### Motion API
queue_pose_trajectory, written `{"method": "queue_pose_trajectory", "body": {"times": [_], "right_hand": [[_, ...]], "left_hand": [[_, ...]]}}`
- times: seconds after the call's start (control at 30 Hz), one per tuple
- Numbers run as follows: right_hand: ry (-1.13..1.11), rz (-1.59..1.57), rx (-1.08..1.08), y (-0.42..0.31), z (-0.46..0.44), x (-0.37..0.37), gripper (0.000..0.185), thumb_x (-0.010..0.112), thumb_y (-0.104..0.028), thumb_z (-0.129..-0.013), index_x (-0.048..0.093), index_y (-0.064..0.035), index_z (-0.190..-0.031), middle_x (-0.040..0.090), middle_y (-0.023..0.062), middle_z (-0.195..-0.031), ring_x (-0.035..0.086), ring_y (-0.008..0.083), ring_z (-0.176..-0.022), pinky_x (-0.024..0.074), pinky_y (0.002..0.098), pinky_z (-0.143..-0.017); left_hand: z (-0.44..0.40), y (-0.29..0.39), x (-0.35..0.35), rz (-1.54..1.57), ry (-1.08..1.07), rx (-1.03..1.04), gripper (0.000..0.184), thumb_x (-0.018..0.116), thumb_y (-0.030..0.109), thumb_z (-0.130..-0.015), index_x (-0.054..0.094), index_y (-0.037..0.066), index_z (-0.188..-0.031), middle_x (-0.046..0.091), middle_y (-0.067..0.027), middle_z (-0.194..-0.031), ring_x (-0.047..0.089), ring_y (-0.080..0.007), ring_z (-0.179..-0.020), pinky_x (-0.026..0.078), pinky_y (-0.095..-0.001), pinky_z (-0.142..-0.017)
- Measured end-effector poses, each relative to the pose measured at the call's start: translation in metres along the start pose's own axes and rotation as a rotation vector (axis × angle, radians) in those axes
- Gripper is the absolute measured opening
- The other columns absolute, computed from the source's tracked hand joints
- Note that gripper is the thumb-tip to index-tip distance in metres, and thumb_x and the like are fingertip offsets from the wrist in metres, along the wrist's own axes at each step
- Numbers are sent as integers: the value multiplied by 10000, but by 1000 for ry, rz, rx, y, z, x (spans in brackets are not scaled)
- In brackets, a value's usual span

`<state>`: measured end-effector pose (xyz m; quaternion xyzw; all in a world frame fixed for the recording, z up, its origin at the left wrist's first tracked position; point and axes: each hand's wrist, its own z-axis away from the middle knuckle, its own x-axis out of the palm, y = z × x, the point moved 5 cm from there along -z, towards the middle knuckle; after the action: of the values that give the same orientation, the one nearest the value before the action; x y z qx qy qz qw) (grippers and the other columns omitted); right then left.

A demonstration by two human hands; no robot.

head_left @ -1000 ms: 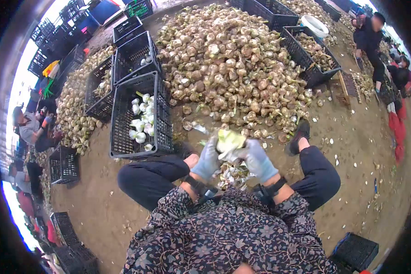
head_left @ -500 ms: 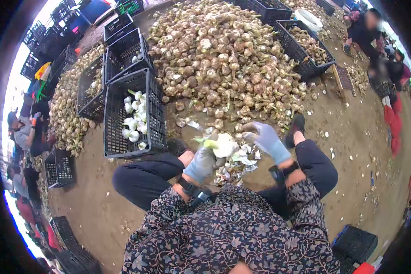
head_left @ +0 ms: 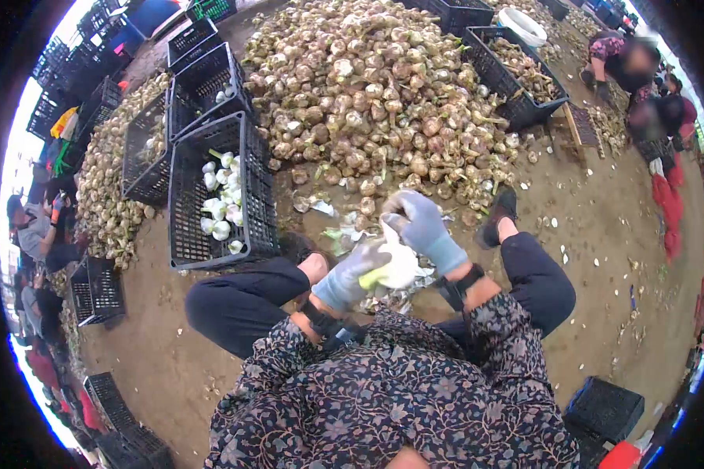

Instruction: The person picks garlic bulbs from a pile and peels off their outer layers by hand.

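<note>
A white garlic bulb [head_left: 401,266] with a short green stem is in my left hand [head_left: 353,275], whose gloved fingers close round its left side. My right hand [head_left: 421,225], in a matching grey-blue glove, bends over the top of the bulb. Its fingers are pinched on a white flap of garlic skin at the bulb's upper edge; the fingertips are partly hidden. Torn skins lie on the ground beneath both hands. To the left, a black crate [head_left: 181,234] holds several clean white garlic bulbs [head_left: 225,195].
A large heap of unpeeled garlic [head_left: 368,102] rises in front of me. More crates stand at the left, and one crate [head_left: 524,105] at the right holds stalky pieces. Co-workers crouch at the far right and left. My shoe [head_left: 499,215] borders the heap.
My right hand has moved left from beside the bulb and closed its fingers on the skin. The bulb has turned in my left hand, its green stem now pointing down toward me.
</note>
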<state>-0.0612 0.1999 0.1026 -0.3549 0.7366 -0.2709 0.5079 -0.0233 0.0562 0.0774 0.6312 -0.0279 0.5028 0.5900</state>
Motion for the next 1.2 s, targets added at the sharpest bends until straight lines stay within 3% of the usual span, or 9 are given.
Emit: {"method": "queue_pose_trajectory", "body": {"times": [0.1,0.2,0.27,0.47,0.67,0.73,0.87,1.0,1.2], "right_hand": [[-647,-41,118,14,-10,36,265,688,-187,-758,657,-63,-990,663,90,-896,632,232,-775,496,357,-690],[-704,-253,75,26,-3,30,381,677,-201,-786,626,-24,-1120,667,107,-991,624,186,-882,498,313,-776],[-555,-596,602,52,4,-2,544,690,-223,-790,530,-26,-1270,623,104,-1131,618,199,-981,503,300,-838],[-320,138,-113,-15,40,-2,646,682,-248,-821,409,-49,-1372,431,158,-1386,560,263,-1137,489,345,-920],[-63,-1265,577,18,31,32,445,484,-187,-962,402,18,-1348,520,159,-1300,551,315,-1138,475,411,-948],[-47,-1750,633,13,22,39,458,504,-193,-951,411,30,-1340,512,174,-1303,552,296,-1138,473,413,-952],[-89,-1359,595,16,11,44,492,540,-177,-924,403,42,-1342,520,164,-1300,546,293,-1145,467,425,-955],[-195,-710,295,-1,-5,36,441,620,-151,-864,533,56,-1244,516,153,-1324,530,246,-1176,435,358,-984],[-104,-796,389,-9,-1,40,368,596,15,-829,608,-18,-1195,469,178,-1368,536,238,-1168,448,322,-968]], "left_hand": [[5,-21,2,-27,-43,-121,367,592,221,-888,535,-17,-1161,626,-55,-1024,621,-120,-851,503,-236,-708],[-1,-11,9,6,28,-66,355,530,263,-929,545,-16,-1148,633,-60,-1005,616,-116,-837,499,-233,-686],[-11,-4,-5,10,111,-32,448,389,358,-985,544,-6,-1195,647,-61,-976,638,-138,-814,513,-247,-604],[-22,8,-52,-391,500,201,390,431,341,-983,603,10,-871,631,-50,-718,600,-134,-518,460,-262,-415],[-29,-18,-85,-327,612,27,307,506,293,-952,639,20,-907,627,-38,-703,606,-138,-587,440,-284,-491],[-45,-58,-130,-819,521,-68,303,592,288,-890,637,21,-1027,658,-81,-778,646,-183,-710,482,-286,-575],[-27,-51,-133,-1013,769,68,503,694,255,-792,554,25,-1217,654,-77,-977,630,-209,-818,514,-312,-731],[-21,-12,-126,-336,703,166,488,688,213,-817,550,-34,-1215,645,-132,-1090,615,-166,-919,488,-282,-813],[-6,25,-81,-326,657,389,296,656,115,-876,615,-48,-1120,672,-61,-1007,617,-100,-877,513,-241,-751]]}}
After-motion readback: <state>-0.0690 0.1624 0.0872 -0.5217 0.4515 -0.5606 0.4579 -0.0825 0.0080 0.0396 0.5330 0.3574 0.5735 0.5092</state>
